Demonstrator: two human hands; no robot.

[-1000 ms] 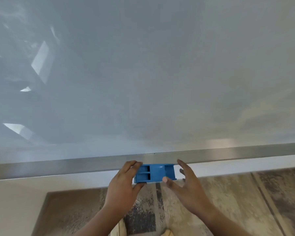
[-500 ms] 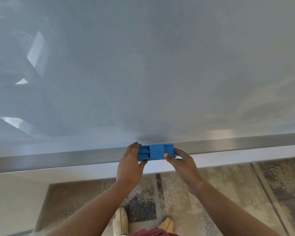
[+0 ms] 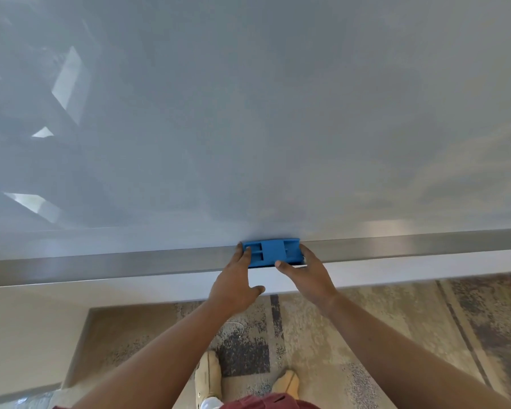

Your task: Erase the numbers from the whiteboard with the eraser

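The blue eraser (image 3: 270,252) lies on the metal ledge (image 3: 101,265) along the whiteboard's bottom edge, its far side against the board. My left hand (image 3: 233,286) touches its left end with the fingertips, thumb spread below. My right hand (image 3: 310,274) holds its right end, thumb on the front edge and fingers behind. The whiteboard (image 3: 248,113) fills the upper view; its surface is blank with only faint smears and window reflections, no numbers visible.
Below the ledge runs a pale wall strip (image 3: 130,293), then patterned grey and beige carpet (image 3: 381,335). My two shoes (image 3: 208,376) stand on the carpet right under the eraser.
Both hands carried the eraser up from below the ledge onto it, against the board's lower edge. My left thumb has come off the eraser.
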